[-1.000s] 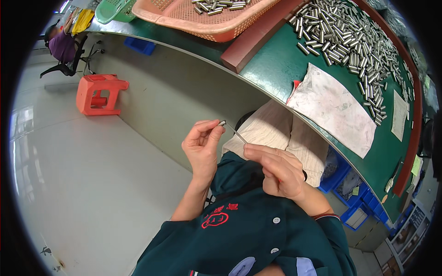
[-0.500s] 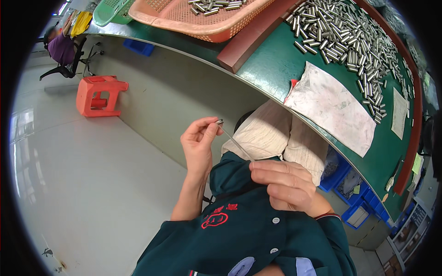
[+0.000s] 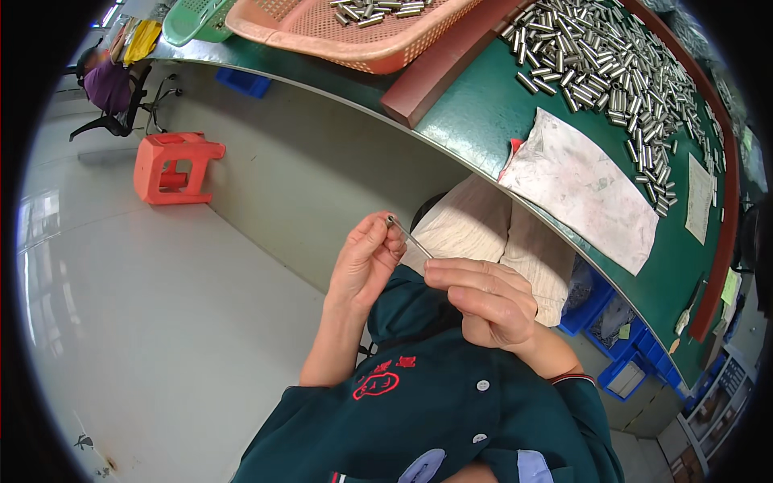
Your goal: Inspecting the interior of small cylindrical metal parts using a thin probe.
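Right around the middle of the frame there's a small metal tube [image 3: 391, 220], held up over the lap, and the left hand [image 3: 366, 258] has it pinched between thumb and fingers. Only its end pokes out, and I'd guess it's gripped that way so the open end is free to face the thin metal rod [image 3: 415, 243]. The rod slants from lower right up to the tube; can't tell if its tip is actually inside or just touching. The right hand [image 3: 487, 302], just right of centre, has its fingers closed on the rod's lower end, probably so most of the length sticks out usable. Both hands are in the air, not leaning on the counter [image 3: 463, 121].

Upper right of the frame, a big pile of similar metal pieces [image 3: 596, 68] sits on the green top, looks like within easy reach. A smudged white cloth [image 3: 581, 193] lies near the counter's edge, between pile and lap. The reddish-brown bar [image 3: 451, 68] at top centre seems to fence the pile off from the pink basket [image 3: 314, 46], which has a few more pieces in it. Further out: a green basket [image 3: 189, 24] at upper left, a red stool [image 3: 165, 165] below it, blue bins [image 3: 620, 374] at lower right.
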`<state>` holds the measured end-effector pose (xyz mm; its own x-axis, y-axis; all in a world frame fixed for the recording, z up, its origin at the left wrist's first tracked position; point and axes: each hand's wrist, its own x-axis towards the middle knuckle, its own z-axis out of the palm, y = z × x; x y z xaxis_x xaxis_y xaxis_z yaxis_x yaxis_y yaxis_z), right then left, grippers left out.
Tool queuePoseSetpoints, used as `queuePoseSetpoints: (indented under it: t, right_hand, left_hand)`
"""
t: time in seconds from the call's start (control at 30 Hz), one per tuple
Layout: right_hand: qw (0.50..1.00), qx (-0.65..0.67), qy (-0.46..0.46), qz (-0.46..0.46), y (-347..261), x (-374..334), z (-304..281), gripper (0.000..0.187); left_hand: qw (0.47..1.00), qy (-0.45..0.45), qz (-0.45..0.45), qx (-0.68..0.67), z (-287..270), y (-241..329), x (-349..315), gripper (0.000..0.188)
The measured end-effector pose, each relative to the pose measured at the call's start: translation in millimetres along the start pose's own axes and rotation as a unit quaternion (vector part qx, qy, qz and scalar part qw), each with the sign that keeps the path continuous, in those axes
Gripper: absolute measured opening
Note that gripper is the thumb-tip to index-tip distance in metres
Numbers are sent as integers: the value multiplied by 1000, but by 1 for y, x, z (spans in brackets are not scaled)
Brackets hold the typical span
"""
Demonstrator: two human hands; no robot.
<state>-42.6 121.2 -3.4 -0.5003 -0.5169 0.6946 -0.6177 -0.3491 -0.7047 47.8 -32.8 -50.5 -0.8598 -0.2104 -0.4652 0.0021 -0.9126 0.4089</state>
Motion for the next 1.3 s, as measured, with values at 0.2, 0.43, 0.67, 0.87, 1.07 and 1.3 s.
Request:
queuePoseSetpoints:
  t: [0.2,0.43,0.67,0.87,1.07,1.3]
  right_hand:
    - [999,-36,1,-16,5,-7,-2,30]
    - [998,-13,-55,-28,-7,-3,-9,32]
    - [987,-36,149,-49,-17,-10,-54,27]
    - [909,-121,399,-2,3,-1,-93,23]
    - [882,-18,471,28,10,2,-100,17]
    - [894,-2,446,34,10,-2,-104,16]
  left_hand:
    - [999,19,2,28,3,1,0,12]
    - [993,40,-1,-108,4,1,9,13]
    - [788,54,379,483,64,11,10,10]
    - [494,-155,601,609,141,-3,36,17]
    - [387,-194,536,725,143,-18,75,16]
    - [396,-206,547,708,147,-16,61,16]
